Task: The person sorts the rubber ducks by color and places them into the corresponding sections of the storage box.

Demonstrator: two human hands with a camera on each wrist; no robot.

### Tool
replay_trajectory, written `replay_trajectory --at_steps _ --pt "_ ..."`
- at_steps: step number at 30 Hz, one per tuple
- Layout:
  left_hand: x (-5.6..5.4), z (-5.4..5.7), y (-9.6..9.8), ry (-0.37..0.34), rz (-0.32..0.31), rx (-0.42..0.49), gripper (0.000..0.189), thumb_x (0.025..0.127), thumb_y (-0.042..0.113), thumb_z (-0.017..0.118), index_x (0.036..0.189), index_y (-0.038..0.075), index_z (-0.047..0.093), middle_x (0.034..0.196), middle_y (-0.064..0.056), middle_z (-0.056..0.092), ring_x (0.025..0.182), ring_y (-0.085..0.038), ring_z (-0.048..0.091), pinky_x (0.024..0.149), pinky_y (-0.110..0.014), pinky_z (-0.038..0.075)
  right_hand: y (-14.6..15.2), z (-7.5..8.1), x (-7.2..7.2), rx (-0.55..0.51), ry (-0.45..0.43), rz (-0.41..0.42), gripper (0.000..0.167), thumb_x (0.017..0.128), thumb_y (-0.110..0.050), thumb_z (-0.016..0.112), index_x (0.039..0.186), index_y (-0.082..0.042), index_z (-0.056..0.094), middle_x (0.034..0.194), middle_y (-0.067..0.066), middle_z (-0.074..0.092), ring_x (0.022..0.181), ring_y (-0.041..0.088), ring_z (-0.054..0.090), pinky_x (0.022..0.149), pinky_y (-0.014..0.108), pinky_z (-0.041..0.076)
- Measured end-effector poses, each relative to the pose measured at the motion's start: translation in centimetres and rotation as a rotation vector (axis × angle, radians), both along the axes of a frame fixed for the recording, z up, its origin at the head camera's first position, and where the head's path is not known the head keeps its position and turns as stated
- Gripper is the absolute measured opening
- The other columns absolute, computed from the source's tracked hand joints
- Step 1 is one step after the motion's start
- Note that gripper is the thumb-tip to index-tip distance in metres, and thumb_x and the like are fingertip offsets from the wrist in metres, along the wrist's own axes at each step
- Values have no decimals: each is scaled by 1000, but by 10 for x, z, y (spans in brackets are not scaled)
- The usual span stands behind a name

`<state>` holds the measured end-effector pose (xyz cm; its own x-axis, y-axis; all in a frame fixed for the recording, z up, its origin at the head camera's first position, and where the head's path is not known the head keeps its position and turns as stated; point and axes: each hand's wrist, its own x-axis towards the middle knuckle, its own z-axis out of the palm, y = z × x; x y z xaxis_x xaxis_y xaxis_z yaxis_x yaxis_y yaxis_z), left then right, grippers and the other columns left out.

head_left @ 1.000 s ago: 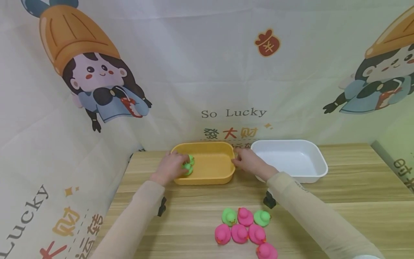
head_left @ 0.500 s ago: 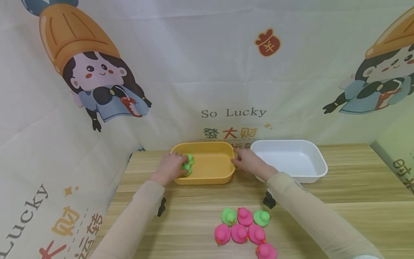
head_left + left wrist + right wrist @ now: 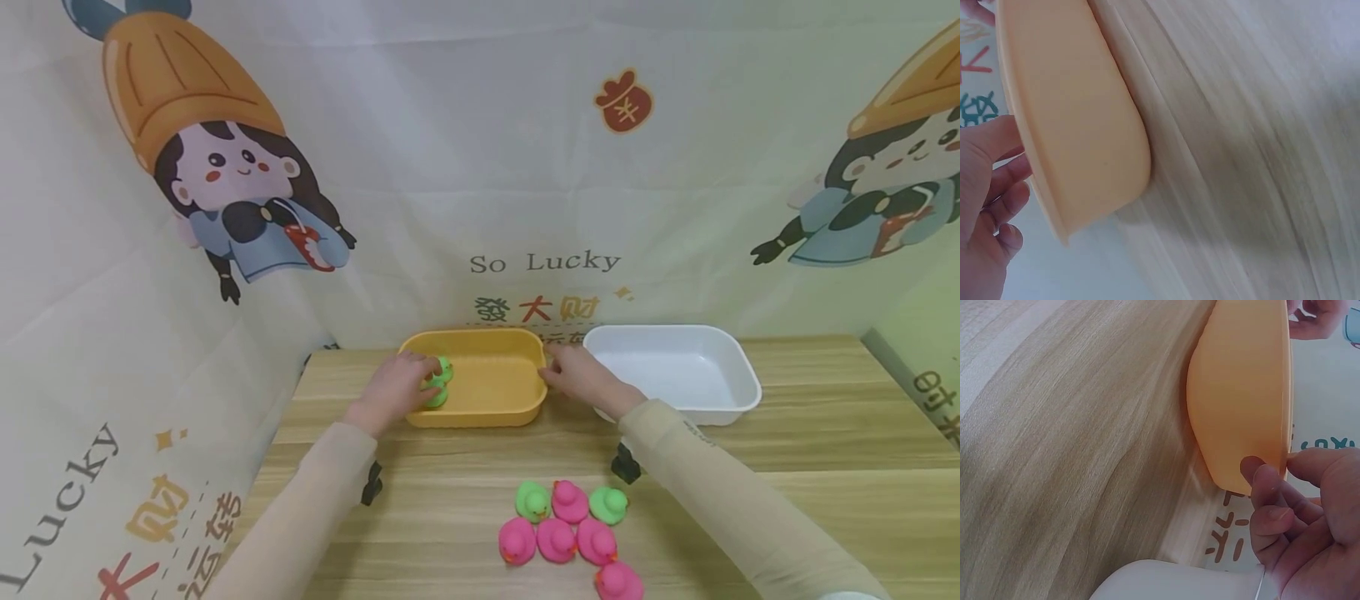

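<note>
Two light green toy ducks (image 3: 437, 393) lie at the left end of the yellow basin (image 3: 491, 417). My left hand (image 3: 396, 385) reaches over that end, its thumb and fingers curled about the ducks. In the left wrist view the basin's rim (image 3: 1022, 137) hides its leading fingertips, so the contact itself is not visible. My right hand (image 3: 585, 377) pinches the right rim of the basin. The right wrist view has its thumb (image 3: 1313, 465) at the rim and its fingers (image 3: 1266, 481) against the outer wall.
A white basin (image 3: 678, 375) stands to the right of the yellow one, partly behind my right forearm. Nearer me on the wooden table (image 3: 420, 517) sit several pink toy ducks (image 3: 555, 542) and two green ducks (image 3: 533, 502). A printed cloth (image 3: 450, 167) hangs behind the basins.
The head view has shifted by a few pixels. Both hands, the basins and the ducks keep their places.
</note>
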<state>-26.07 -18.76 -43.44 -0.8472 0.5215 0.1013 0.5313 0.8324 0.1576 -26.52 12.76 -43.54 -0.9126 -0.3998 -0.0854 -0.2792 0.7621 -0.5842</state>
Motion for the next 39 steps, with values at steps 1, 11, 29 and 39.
replay_trajectory --at_steps 1,11,29,39 --pt "2 1 0 20 -19 1 23 92 18 81 107 4 72 97 -10 71 92 -27 63 82 -45 54 0 0 0 1 0 1 54 105 -16 59 148 12 44 84 9 70 59 15 61 57 26 49" --pt "32 5 16 159 -168 8 23 92 21 82 105 5 72 99 -6 72 93 -26 63 83 -41 56 0 2 0 12 7 12 51 105 -16 59 147 12 47 82 8 69 58 14 59 56 26 47" --pt "91 -2 60 178 -437 142 29 90 23 82 114 7 75 106 -2 75 96 -19 63 87 -32 52 0 3 1 -8 8 19 47 105 -15 58 144 11 50 75 6 66 55 14 57 54 26 45" --pt "111 -12 77 -72 -454 147 35 96 24 77 128 12 73 124 1 74 114 -15 62 101 -30 50 0 -2 0 -33 15 15 33 104 -13 59 131 7 58 76 7 67 57 15 58 56 27 48"
